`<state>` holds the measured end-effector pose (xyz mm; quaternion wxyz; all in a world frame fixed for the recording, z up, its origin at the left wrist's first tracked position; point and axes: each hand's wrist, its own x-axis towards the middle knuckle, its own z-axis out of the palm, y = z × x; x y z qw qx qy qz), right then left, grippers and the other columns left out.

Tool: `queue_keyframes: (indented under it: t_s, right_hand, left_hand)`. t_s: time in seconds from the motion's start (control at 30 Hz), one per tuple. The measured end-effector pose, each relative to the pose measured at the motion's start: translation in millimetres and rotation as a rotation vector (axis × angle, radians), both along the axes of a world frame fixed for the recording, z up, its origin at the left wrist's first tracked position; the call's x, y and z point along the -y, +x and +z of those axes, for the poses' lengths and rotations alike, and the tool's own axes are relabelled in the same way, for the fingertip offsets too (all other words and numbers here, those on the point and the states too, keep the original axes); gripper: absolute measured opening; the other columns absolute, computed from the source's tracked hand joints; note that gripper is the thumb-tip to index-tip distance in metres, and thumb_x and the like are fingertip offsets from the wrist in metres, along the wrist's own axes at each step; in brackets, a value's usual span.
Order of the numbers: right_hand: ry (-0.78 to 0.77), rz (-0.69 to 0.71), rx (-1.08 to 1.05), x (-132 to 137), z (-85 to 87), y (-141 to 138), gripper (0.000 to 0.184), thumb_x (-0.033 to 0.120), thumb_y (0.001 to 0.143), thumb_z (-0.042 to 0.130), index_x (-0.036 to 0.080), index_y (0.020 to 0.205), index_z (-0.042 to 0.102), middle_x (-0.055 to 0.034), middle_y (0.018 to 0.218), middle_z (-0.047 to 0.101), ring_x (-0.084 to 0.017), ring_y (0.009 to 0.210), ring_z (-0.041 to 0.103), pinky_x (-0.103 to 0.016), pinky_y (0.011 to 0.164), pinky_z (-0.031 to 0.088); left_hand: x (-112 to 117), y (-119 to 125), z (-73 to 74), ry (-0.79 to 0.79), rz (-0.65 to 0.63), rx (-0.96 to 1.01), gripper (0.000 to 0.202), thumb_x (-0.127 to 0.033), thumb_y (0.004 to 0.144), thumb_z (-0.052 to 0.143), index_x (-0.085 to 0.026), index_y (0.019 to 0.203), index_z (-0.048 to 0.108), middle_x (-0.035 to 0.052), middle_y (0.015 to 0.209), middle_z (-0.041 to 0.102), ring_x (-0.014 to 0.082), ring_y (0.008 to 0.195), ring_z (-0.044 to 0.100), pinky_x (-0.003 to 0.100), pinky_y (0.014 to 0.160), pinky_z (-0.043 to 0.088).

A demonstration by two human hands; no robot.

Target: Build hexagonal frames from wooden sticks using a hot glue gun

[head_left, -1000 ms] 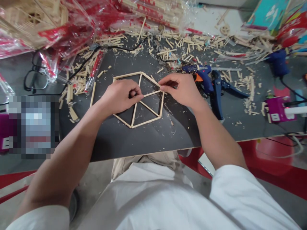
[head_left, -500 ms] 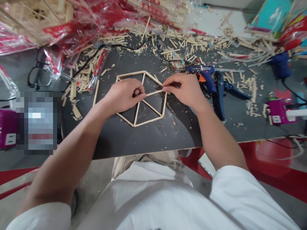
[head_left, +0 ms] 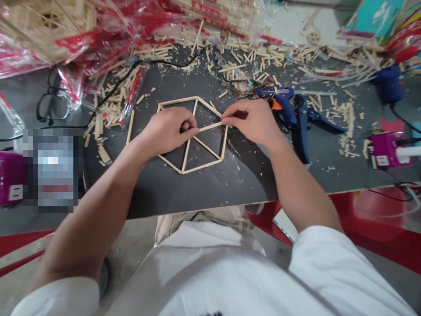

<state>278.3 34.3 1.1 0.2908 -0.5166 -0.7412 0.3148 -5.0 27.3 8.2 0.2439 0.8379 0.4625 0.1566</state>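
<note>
A flat six-sided frame of thin wooden sticks [head_left: 203, 167] lies on the dark tabletop, with spokes meeting near its middle. Across its right half runs one short wooden stick [head_left: 210, 127]. My left hand [head_left: 173, 129] pinches the inner end of that stick near the centre and covers the frame's left part. At the right corner, my right hand [head_left: 248, 118] has thumb and forefinger closed on the stick's outer end. A blue hot glue gun [head_left: 286, 105] rests just right of my right hand, beside a dark blue cutter [head_left: 300, 131].
Cut stick pieces [head_left: 256, 57] litter the back of the table. Red plastic packaging [head_left: 108, 30] heaps up at the back left, near eyeglasses [head_left: 52, 107]. A loose stick [head_left: 130, 127] lies left of the frame. A purple box [head_left: 390, 149] with cables sits at the right.
The view has shifted very slightly. Both hands keep their hold on the short stick, and the frame lies as before.
</note>
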Motion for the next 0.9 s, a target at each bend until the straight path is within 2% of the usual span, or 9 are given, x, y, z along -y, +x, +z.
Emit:
queue_keyframes:
  t_s: [0.13, 0.43, 0.53, 0.7, 0.8, 0.9]
  right_hand:
    - [-0.049, -0.035, 0.006, 2.0, 6.0, -2.8, 0.026, 0.048, 0.096, 0.078, 0.023, 0.093, 0.083, -0.0055, 0.087, 0.079, -0.024, 0.081, 0.072, -0.046, 0.084, 0.059]
    - [-0.056, -0.033, 0.026, 5.3, 10.4, -4.7, 0.015, 0.038, 0.094, 0.081, 0.023, 0.094, 0.084, -0.0060, 0.091, 0.080, -0.024, 0.084, 0.072, -0.046, 0.088, 0.059]
    - [-0.006, -0.006, 0.070, 5.1, 9.9, -2.2, 0.013, 0.035, 0.097, 0.079, 0.023, 0.096, 0.084, -0.0060, 0.094, 0.079, -0.023, 0.085, 0.071, -0.045, 0.088, 0.058]
    - [0.166, 0.125, 0.189, 8.3, 12.2, -4.7, 0.016, 0.034, 0.103, 0.071, 0.025, 0.099, 0.085, -0.0087, 0.116, 0.077, -0.026, 0.097, 0.070, -0.049, 0.097, 0.056]
    - [0.210, 0.203, 0.233, 11.8, 12.4, -10.6, 0.020, 0.032, 0.106, 0.066, 0.026, 0.100, 0.084, -0.0094, 0.115, 0.076, -0.027, 0.104, 0.070, -0.050, 0.101, 0.054]
    - [0.223, 0.216, 0.240, 13.8, 9.9, -15.8, 0.022, 0.030, 0.108, 0.063, 0.025, 0.102, 0.083, -0.0096, 0.110, 0.076, -0.026, 0.101, 0.070, -0.047, 0.098, 0.055]
  left_hand:
    - [-0.3, -0.5, 1.5, -0.041, 0.002, -0.009, 0.023, -0.040, 0.095, 0.068, -0.020, 0.097, 0.077, 0.0041, 0.089, 0.072, 0.0177, 0.079, 0.061, 0.031, 0.074, 0.042]
    - [0.2, 1.3, 4.5, -0.069, 0.007, 0.038, 0.021, -0.038, 0.094, 0.070, -0.020, 0.097, 0.081, 0.0026, 0.087, 0.073, 0.0159, 0.076, 0.062, 0.030, 0.073, 0.041]
    - [0.4, 2.0, 4.9, -0.079, 0.027, 0.056, 0.020, -0.037, 0.093, 0.071, -0.020, 0.095, 0.082, 0.0025, 0.084, 0.074, 0.0152, 0.073, 0.061, 0.029, 0.071, 0.040]
    - [1.8, 2.6, 3.0, -0.094, 0.048, 0.107, 0.022, -0.039, 0.091, 0.073, -0.019, 0.094, 0.083, 0.0030, 0.081, 0.074, 0.0144, 0.070, 0.059, 0.029, 0.069, 0.042]
    - [2.3, 2.5, 0.9, -0.094, 0.057, 0.127, 0.023, -0.040, 0.090, 0.074, -0.018, 0.093, 0.083, 0.0031, 0.080, 0.074, 0.0143, 0.069, 0.059, 0.029, 0.068, 0.042]
    - [2.0, 1.3, 0.6, -0.102, 0.055, 0.147, 0.023, -0.039, 0.089, 0.073, -0.018, 0.092, 0.082, 0.0025, 0.078, 0.073, 0.0137, 0.068, 0.059, 0.029, 0.068, 0.043]
